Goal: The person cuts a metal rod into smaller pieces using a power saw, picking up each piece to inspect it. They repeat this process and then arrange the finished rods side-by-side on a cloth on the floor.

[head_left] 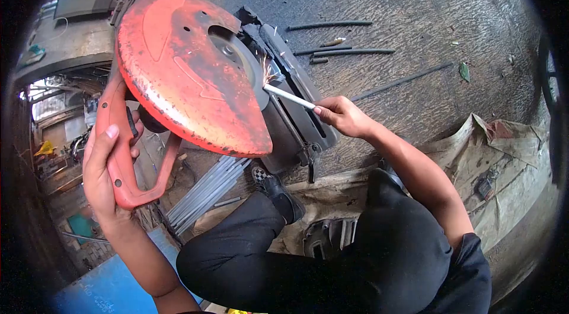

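My left hand (pixel 108 154) is wrapped round the red handle of a chop saw (pixel 195 77), with the thumb along its outer side. The saw's worn red guard covers most of the grey cutting disc (pixel 259 71). Between the thumb and fingers of my right hand (pixel 344 117) is a thin light-grey metal rod (pixel 290 97). Its far end meets the edge of the disc, and sparks (pixel 268 70) fly up there. The rod lies across the dark saw base (pixel 296 118). The fingers of my left hand are partly hidden behind the handle.
A bundle of grey metal rods (pixel 207 189) lies on the floor near my shoe (pixel 275 192). Dark rods (pixel 354 51) are scattered beyond the saw. A crumpled tarp (pixel 450 166) spreads at the right, and a blue panel (pixel 124 281) is at lower left.
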Demonstrator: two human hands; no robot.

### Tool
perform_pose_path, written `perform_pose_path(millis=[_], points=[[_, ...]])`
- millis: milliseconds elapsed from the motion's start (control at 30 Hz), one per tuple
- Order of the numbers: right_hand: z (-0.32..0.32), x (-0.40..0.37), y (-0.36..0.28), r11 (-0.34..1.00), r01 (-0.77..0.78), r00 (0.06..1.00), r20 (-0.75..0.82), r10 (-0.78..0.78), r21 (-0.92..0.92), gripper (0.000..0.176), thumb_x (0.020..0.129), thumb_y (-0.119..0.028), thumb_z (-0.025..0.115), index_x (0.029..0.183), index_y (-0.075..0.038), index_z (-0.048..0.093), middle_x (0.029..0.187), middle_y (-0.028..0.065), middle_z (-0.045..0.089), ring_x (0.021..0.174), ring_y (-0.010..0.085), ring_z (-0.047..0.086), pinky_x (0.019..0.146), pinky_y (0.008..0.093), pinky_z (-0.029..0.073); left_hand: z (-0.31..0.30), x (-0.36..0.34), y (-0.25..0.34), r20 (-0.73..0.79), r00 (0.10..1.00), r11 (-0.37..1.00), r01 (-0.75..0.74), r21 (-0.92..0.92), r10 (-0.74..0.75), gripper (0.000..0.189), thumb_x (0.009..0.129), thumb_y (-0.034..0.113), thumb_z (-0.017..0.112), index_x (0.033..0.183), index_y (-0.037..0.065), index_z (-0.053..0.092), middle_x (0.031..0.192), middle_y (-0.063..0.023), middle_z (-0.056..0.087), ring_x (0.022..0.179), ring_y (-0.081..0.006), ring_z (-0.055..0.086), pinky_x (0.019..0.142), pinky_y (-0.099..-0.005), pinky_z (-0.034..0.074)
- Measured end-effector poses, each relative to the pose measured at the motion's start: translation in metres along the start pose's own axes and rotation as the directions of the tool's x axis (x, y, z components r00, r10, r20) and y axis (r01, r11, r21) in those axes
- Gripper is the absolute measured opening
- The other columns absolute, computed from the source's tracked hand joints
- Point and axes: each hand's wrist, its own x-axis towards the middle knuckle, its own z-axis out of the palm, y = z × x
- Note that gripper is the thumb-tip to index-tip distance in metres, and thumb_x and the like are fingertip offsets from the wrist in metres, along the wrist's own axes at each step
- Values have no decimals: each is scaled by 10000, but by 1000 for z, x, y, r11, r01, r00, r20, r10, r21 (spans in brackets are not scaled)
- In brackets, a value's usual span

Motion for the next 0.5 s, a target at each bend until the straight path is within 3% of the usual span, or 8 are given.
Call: perform_pose_path(millis=[67,133,167,267,333,400,467,500], points=[[4,0,3,998,24,1000,-14,-25,-56,304,987,-250,506,919,29,608,645,-45,450,610,51,376,533,268,353,-3,2,-1,8,1000,1000,13,-2,-13,525,904,181,538,1338,-77,394,1126,-193,590,918,-162,592,692,-227,480],[7,0,3,986,80,989,-113,-97,-148,256,966,-196,542,1037,34,630,633,44,492,631,68,414,558,310,401,-6,2,-2,12,1000,1000,23,-8,-23,524,904,180,535,1338,-79,393,1126,-196,590,915,-161,591,687,-229,479],[7,-1,1,986,78,989,-114,-95,-147,256,966,-196,542,1037,34,630,633,44,492,631,68,414,558,310,401,-7,2,-2,15,1000,1000,27,-10,-27,522,905,179,534,1336,-81,393,1125,-198,590,913,-160,590,684,-229,477],[7,-3,-17,960,67,985,-132,-107,-273,261,941,-143,566,1141,17,614,633,162,502,611,99,470,571,325,436,-3,1,-3,-12,1000,999,27,-32,-28,510,902,189,561,1315,-74,419,1081,-190,610,845,-157,607,657,-226,498],[8,-4,-28,935,84,977,-158,-145,-344,173,918,-148,559,924,21,592,673,251,525,630,444,510,577,457,424,-4,1,-3,-44,999,999,21,-49,-23,499,897,201,588,1294,-65,444,1037,-181,630,780,-154,626,632,-222,520],[8,-2,-26,936,82,977,-156,-143,-343,160,911,-137,562,915,21,586,675,252,530,637,439,531,573,466,428,-10,2,-4,11,999,998,44,-36,-43,508,908,173,539,1324,-83,402,1118,-202,591,903,-166,600,679,-232,483],[10,0,-21,936,79,978,-155,-139,-343,147,904,-125,565,907,21,579,677,253,535,645,434,551,569,475,432,-7,1,-3,-12,999,997,52,-48,-53,504,909,174,542,1320,-82,405,1119,-202,590,910,-170,604,679,-234,489],[11,1,-16,901,180,947,-177,-267,-394,135,892,-113,571,926,17,583,682,246,546,647,431,563,564,479,441,-6,1,-3,-32,998,996,60,-61,-62,499,910,174,545,1317,-81,408,1120,-203,590,916,-174,609,678,-235,494]])
